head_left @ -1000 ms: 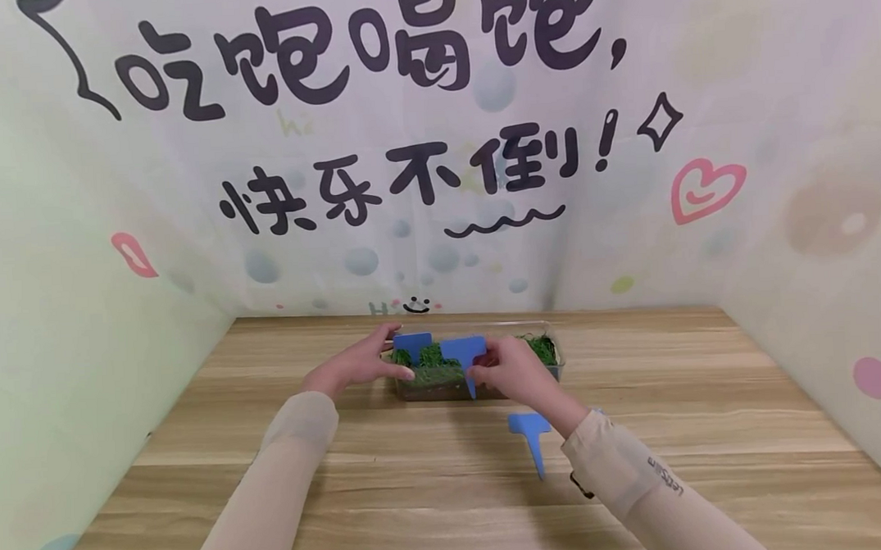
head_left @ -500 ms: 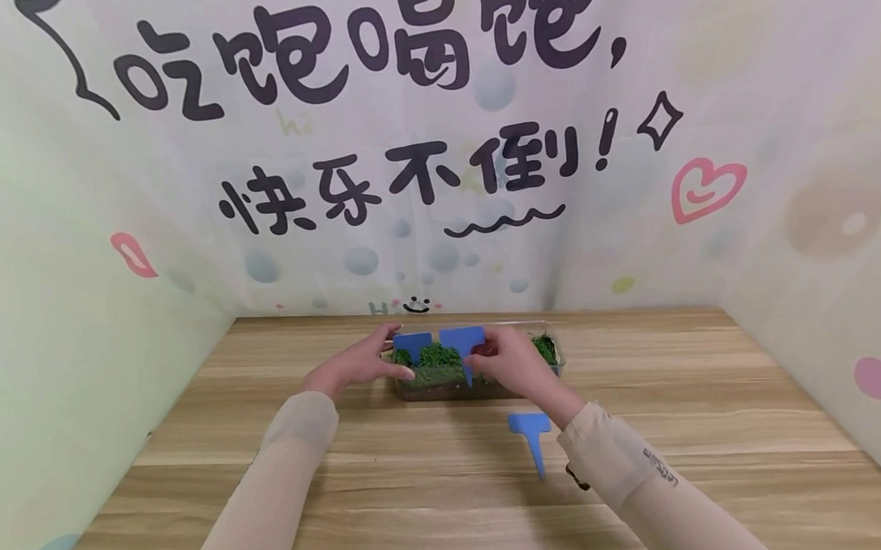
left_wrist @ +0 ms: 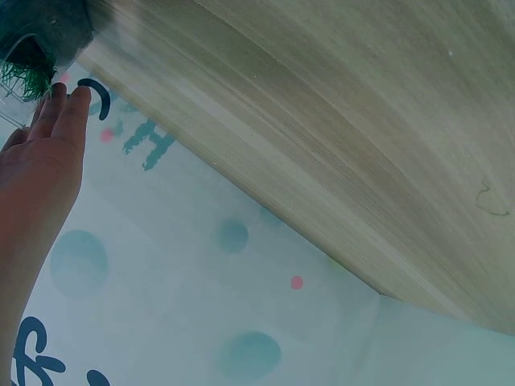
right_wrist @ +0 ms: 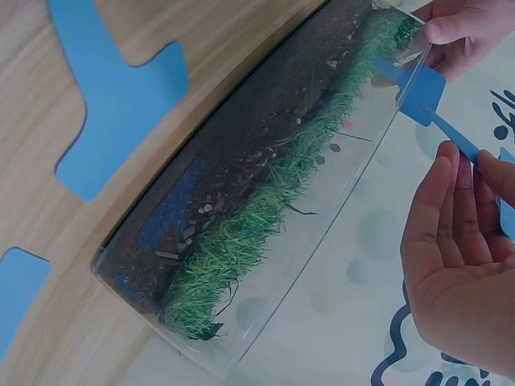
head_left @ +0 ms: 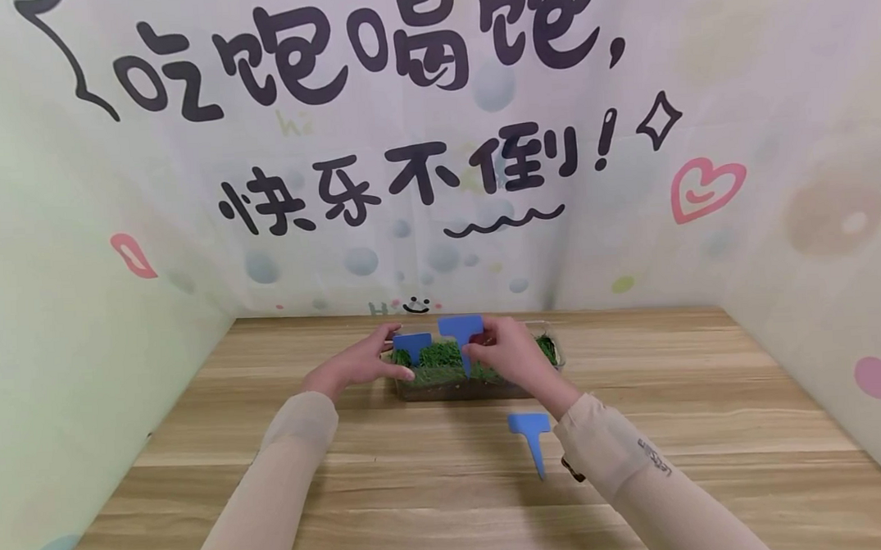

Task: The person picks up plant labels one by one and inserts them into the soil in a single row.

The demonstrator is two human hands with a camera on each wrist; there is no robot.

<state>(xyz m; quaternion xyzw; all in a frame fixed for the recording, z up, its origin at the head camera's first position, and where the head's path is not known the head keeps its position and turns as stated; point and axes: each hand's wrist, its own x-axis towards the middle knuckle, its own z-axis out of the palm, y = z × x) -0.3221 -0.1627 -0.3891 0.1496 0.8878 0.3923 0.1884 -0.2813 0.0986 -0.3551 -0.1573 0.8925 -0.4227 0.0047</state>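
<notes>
A long clear plastic planter box (head_left: 446,393) holds dark soil (right_wrist: 233,173) topped with green grass (right_wrist: 233,233). My left hand (head_left: 352,367) grips its left end, thumb at the front and fingers round the back. Just inside that end, a blue T-shaped plant label (head_left: 412,342) stands in the grass. My right hand (head_left: 516,355) pinches another blue plant label, the held label (head_left: 459,328), by its stem, over the middle of the box. Its wide head is up and its pointed tip is down, close over the grass in the right wrist view.
On the wooden table (head_left: 391,490), a loose blue label (head_left: 532,427) lies in front of the box. The right wrist view shows part of a second loose label (right_wrist: 20,293). A printed wall cloth (head_left: 322,272) hangs behind the table.
My right hand has raised the held label slightly, shifting it a little left and back. My left hand, the box and the label standing in it have stayed put.
</notes>
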